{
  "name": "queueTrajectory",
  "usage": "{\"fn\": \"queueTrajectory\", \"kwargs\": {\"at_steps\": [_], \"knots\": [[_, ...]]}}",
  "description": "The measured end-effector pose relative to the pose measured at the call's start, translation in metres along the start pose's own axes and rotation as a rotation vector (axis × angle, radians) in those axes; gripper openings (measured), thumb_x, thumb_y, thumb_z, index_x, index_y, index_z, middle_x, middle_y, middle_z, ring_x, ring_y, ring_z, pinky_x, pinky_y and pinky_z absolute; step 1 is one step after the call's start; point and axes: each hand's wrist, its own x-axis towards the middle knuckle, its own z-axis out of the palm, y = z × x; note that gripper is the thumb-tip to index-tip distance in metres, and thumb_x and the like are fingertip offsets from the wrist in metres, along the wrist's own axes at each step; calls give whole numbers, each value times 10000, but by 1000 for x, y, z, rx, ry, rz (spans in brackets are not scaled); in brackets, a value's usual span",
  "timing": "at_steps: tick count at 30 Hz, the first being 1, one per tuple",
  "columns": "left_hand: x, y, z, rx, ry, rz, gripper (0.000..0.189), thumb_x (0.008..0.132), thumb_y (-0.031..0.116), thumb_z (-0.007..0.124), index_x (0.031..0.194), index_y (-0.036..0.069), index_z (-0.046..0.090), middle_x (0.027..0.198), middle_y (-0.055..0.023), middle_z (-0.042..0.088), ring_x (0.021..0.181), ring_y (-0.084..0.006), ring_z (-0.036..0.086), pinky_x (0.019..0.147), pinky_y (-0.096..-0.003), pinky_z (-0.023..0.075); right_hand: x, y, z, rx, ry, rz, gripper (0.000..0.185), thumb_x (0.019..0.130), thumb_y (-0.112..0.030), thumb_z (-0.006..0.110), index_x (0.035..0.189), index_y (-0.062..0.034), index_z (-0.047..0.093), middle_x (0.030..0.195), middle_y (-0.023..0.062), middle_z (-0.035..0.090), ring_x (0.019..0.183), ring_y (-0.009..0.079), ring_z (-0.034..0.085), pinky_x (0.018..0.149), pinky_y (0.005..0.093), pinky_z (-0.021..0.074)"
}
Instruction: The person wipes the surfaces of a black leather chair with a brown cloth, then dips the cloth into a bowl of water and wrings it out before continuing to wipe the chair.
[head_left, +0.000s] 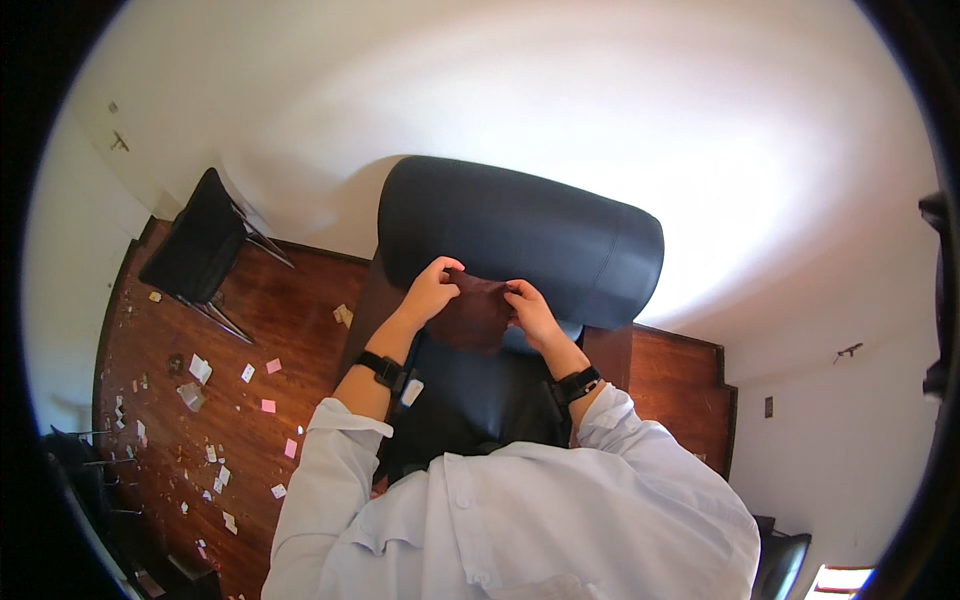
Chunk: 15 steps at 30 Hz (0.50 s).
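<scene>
Between my two hands hangs a dark brown piece of thin cloth, its upper edge pulled fairly straight. My left hand pinches the upper left corner between thumb and fingers. The upper right corner is pinched by my right hand. Behind and below the cloth stands a black leather-covered armchair, with a thick padded backrest and a dark seat. Part of the seat is hidden by the cloth. A small white object shows beside my left forearm; what it is I cannot tell.
A black chair with metal legs stands at the left by the wall. Playing cards, pink paper slips and scraps litter the wooden floor. The white wall rises behind the armchair. More dark furniture shows at lower right.
</scene>
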Motion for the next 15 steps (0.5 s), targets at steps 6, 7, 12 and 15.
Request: {"fn": "queueTrajectory", "kwargs": {"at_steps": [6, 7, 12, 15], "knots": [[121, 22, 25, -187, 193, -38, 446, 819, -30, 575, 1254, 64, 533, 1131, -112, 606, 1021, -195, 592, 875, -320, 486, 109, -50, -71, -187, 245, -427, 265, 927, -104, 567, 1185, -46, 573, 1000, 40, 633, 903, 158, 597, 792, 283, 485], [143, 26, 28, -229, 268, -28, 450, 822, -22, 581, 1262, 62, 534, 1154, -116, 607, 1034, -201, 592, 886, -324, 486, 131, -63, -86, -230, 303, -465, 297, 921, -116, 580, 1208, -38, 567, 1022, 71, 651, 924, 196, 617, 832, 299, 491], [218, 3, 47, 536, 499, 136, 369, 851, 10, 566, 1216, 66, 584, 1235, -154, 589, 1157, -320, 554, 977, -406, 453, 193, -71, -120, -1117, 849, -606, 492, 866, -294, 663, 1305, -110, 536, 1360, 167, 511, 1254, 385, 464, 1051, 527, 357], [239, -27, 57, 792, 510, 317, 318, 866, 65, 583, 1184, 75, 606, 1280, -136, 571, 1221, -333, 510, 1040, -447, 391, 203, -45, -116, -1423, 552, -694, 549, 860, -395, 642, 1355, -181, 538, 1414, 133, 491, 1337, 326, 414, 1126, 566, 255]]}}
